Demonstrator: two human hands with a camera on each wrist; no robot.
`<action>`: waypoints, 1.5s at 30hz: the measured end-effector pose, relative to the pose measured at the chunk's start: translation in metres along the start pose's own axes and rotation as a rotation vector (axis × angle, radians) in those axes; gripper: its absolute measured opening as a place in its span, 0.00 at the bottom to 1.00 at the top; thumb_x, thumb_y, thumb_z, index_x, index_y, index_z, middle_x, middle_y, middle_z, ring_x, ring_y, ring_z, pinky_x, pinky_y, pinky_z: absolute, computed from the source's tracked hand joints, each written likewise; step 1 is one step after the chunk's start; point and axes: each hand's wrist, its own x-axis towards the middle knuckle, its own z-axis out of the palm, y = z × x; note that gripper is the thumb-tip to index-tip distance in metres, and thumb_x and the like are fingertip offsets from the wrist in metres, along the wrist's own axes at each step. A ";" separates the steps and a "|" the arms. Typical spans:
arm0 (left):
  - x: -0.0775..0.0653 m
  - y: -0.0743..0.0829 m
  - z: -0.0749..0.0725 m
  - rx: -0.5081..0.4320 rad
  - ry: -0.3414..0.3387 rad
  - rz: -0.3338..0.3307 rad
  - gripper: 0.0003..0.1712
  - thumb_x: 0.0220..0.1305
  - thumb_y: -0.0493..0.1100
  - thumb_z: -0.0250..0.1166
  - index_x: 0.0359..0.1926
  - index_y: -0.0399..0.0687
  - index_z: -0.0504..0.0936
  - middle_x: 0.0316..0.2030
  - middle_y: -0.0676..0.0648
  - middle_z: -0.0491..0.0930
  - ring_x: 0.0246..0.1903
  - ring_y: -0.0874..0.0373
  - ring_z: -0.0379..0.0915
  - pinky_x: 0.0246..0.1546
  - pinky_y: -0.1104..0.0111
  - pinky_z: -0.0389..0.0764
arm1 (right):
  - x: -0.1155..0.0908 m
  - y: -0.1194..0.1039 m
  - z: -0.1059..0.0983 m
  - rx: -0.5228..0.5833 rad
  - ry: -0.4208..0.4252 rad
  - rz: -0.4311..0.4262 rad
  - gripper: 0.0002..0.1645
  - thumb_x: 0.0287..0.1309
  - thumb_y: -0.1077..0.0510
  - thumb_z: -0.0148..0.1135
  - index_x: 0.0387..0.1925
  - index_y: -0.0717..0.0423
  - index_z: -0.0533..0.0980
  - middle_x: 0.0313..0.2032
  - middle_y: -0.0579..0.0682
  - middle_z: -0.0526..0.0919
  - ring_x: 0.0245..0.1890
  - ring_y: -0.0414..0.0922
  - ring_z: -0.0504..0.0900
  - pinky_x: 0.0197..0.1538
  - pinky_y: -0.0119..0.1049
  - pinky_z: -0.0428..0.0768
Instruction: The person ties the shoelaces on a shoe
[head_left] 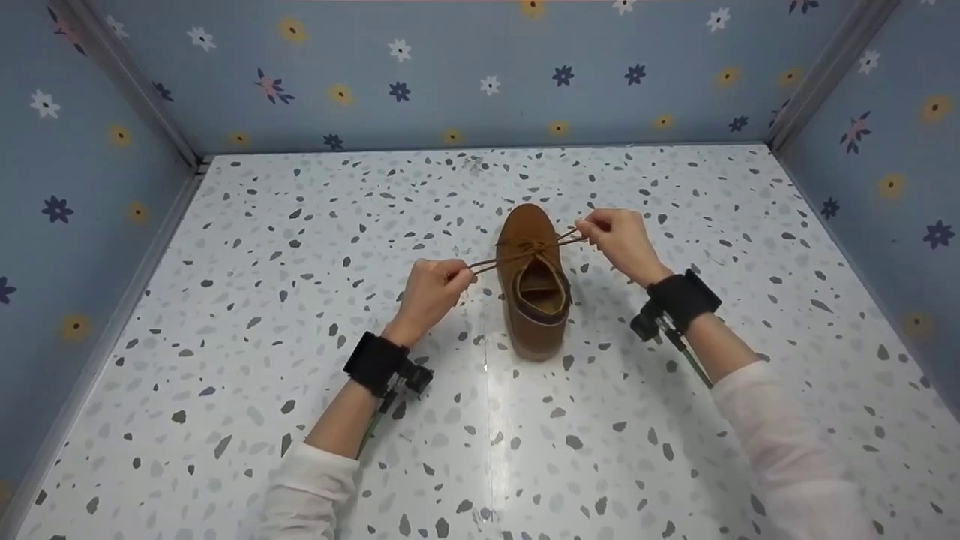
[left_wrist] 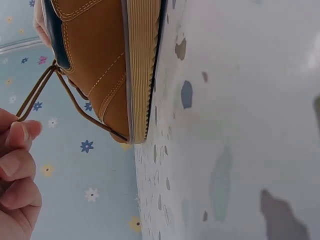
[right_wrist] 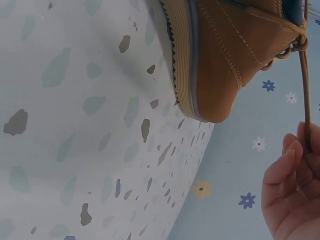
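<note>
While the brown shoe stands mid-counter, the left hand and right hand, fingers curled, pinch its laces outward, taut.

The desk has a glossy white top speckled with grey and dark flecks, walled on three sides by blue flowered panels. A tan lace-up shoe stands on its sole near the desk's middle, toe toward the back panel.
</note>
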 end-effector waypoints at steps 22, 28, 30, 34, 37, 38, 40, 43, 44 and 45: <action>0.004 0.024 -0.010 0.051 -0.165 -0.363 0.19 0.43 0.48 0.47 0.01 0.49 0.65 0.00 0.53 0.59 0.01 0.59 0.55 0.01 0.70 0.49 | -0.004 0.005 0.000 -0.027 -0.011 0.042 0.15 0.40 0.49 0.48 0.13 0.55 0.71 0.11 0.49 0.69 0.11 0.40 0.62 0.15 0.32 0.60; -0.001 -0.002 0.017 0.257 -0.083 -0.417 0.22 0.40 0.53 0.48 -0.01 0.51 0.62 -0.01 0.53 0.56 0.01 0.60 0.49 0.00 0.67 0.46 | -0.006 0.007 -0.001 -0.030 -0.002 0.057 0.16 0.40 0.47 0.47 0.13 0.53 0.71 0.12 0.49 0.69 0.11 0.39 0.63 0.15 0.32 0.60; 0.000 -0.003 0.019 0.270 -0.083 -0.447 0.21 0.40 0.54 0.48 -0.01 0.53 0.63 -0.01 0.53 0.56 0.01 0.59 0.48 0.00 0.66 0.45 | -0.007 0.007 -0.002 -0.025 0.003 0.059 0.16 0.40 0.47 0.47 0.14 0.53 0.71 0.12 0.49 0.69 0.11 0.39 0.64 0.15 0.32 0.60; 0.003 0.005 0.011 0.282 -0.115 -0.470 0.21 0.41 0.54 0.47 -0.01 0.55 0.66 0.00 0.53 0.57 0.01 0.60 0.49 0.00 0.67 0.45 | -0.008 0.009 -0.005 -0.008 0.020 0.070 0.15 0.39 0.46 0.47 0.15 0.52 0.72 0.12 0.48 0.70 0.11 0.39 0.64 0.15 0.31 0.61; 0.010 0.030 -0.010 0.241 -0.172 -0.489 0.21 0.43 0.50 0.46 0.01 0.50 0.69 0.01 0.52 0.58 0.02 0.58 0.54 0.00 0.68 0.47 | -0.010 0.010 -0.007 0.020 0.017 0.094 0.14 0.38 0.46 0.48 0.17 0.51 0.72 0.12 0.47 0.70 0.11 0.40 0.64 0.15 0.31 0.62; 0.012 0.041 -0.018 0.216 -0.198 -0.495 0.21 0.43 0.49 0.46 0.02 0.47 0.70 0.01 0.52 0.59 0.02 0.57 0.55 0.01 0.68 0.48 | -0.011 0.011 -0.008 0.029 0.013 0.104 0.14 0.38 0.46 0.48 0.17 0.51 0.72 0.13 0.48 0.70 0.11 0.40 0.65 0.15 0.31 0.62; 0.017 0.063 -0.035 0.190 -0.231 -0.504 0.19 0.42 0.47 0.46 0.03 0.47 0.72 0.01 0.52 0.61 0.04 0.57 0.58 0.02 0.69 0.51 | -0.012 0.012 -0.009 0.053 0.007 0.124 0.15 0.37 0.46 0.48 0.18 0.52 0.72 0.14 0.49 0.70 0.11 0.41 0.65 0.15 0.31 0.63; 0.020 0.082 -0.049 0.182 -0.255 -0.490 0.17 0.42 0.47 0.46 0.04 0.52 0.72 0.02 0.54 0.63 0.04 0.60 0.57 0.03 0.70 0.54 | -0.011 0.017 -0.007 0.084 0.008 0.158 0.17 0.36 0.45 0.49 0.19 0.55 0.73 0.14 0.51 0.70 0.12 0.44 0.66 0.16 0.33 0.64; 0.020 0.084 -0.052 0.188 -0.263 -0.484 0.17 0.42 0.48 0.46 0.04 0.53 0.71 0.02 0.55 0.63 0.04 0.61 0.57 0.03 0.70 0.54 | -0.009 0.025 -0.003 0.105 0.007 0.177 0.17 0.36 0.45 0.49 0.19 0.55 0.73 0.14 0.52 0.70 0.12 0.44 0.66 0.15 0.35 0.63; 0.021 0.085 -0.053 0.200 -0.263 -0.478 0.17 0.41 0.48 0.46 0.03 0.53 0.69 0.02 0.55 0.62 0.04 0.61 0.56 0.03 0.70 0.54 | -0.006 0.032 0.001 0.122 0.007 0.197 0.18 0.35 0.44 0.49 0.19 0.54 0.73 0.14 0.51 0.70 0.12 0.44 0.66 0.15 0.38 0.63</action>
